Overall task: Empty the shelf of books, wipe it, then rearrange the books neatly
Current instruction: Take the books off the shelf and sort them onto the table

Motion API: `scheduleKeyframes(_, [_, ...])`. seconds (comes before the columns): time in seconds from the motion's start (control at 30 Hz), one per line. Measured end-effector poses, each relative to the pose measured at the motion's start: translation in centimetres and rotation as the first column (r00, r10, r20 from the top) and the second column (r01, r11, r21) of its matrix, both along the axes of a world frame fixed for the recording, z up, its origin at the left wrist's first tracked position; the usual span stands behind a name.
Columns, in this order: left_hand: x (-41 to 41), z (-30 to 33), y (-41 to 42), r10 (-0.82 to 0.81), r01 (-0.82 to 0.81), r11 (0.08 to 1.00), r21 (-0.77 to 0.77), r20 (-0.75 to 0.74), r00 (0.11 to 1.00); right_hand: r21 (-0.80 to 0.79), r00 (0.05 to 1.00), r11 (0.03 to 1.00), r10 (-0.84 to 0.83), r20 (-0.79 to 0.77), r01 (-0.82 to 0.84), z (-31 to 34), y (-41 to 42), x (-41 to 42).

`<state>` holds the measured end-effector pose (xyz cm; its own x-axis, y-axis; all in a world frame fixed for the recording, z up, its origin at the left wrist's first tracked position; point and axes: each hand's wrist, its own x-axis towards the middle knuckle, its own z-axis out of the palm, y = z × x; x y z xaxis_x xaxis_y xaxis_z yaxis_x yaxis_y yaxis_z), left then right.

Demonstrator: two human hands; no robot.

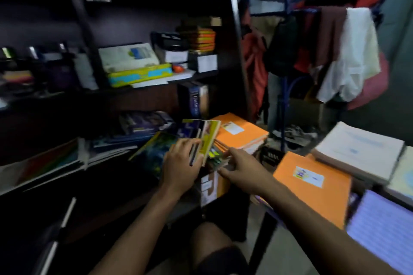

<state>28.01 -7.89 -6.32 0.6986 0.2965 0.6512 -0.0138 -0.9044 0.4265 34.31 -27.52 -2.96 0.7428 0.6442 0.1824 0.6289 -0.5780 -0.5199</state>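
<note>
Closest in, a bare knee (212,245) sits low between both forearms. The left hand (180,168) is curled round a small bundle of books (202,140), fingers over the covers, holding them upright and tilted with a yellow-edged one outermost. Just beside it, the right hand (242,168) reaches in with fingers spread and loosely bent, fingertips touching the low pile of books (218,156) under that bundle; whether it actually pinches anything, I cannot tell through the blur. To the right, an orange-covered book (317,185) with a white label lies flat, a lilac lined one (384,230) nearer, white stacks (362,152) beyond. Behind the hands, another orange stack (240,133) rests near the foot of the dark shelf (234,56). Its lower level holds slumped books (143,125); higher up sits a yellow and blue box (139,76). Far right, clothes (350,56) hang on a rack.
</note>
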Motion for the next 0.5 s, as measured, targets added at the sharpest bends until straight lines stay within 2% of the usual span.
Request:
scheduleKeyframes(0.07, [-0.7, -1.2, 3.0, 0.124, -0.127, 0.990, -0.063, -0.051, 0.991, 0.046, 1.000, 0.999, 0.024, -0.012, -0.023, -0.7, 2.7, -1.3])
scheduleKeyframes(0.13, [-1.3, -2.9, 5.9, 0.194, -0.223, 0.965, -0.140, -0.196, 0.961, 0.055, 1.000, 0.999, 0.004, -0.019, -0.002, -1.6, 5.6, -2.1])
scheduleKeyframes(0.23, [-1.8, -5.0, 8.3, 0.109, -0.223, 0.950, -0.217, -0.439, 0.892, 0.086, 0.990, 0.992, -0.083, -0.111, 0.093, -2.6, 8.7, -2.9])
scheduleKeyframes(0.3, [-2.0, -5.6, 9.3, 0.052, -0.185, 0.942, -0.280, -0.422, 0.905, 0.123, 0.980, 0.985, -0.095, -0.176, 0.118, -2.9, 10.7, -3.5])
scheduleKeyframes(0.4, [-2.5, -5.3, 9.3, -0.011, -0.114, 0.895, -0.432, -0.276, 0.961, 0.174, 0.984, 0.982, -0.038, -0.172, 0.068, -4.3, 13.3, -4.6])
scheduleKeyframes(0.5, [-3.7, -4.3, 8.7, 0.097, -0.180, 0.801, -0.571, -0.173, 0.980, 0.238, 0.975, 0.971, 0.070, -0.209, -0.019, -5.9, 15.5, -6.3])
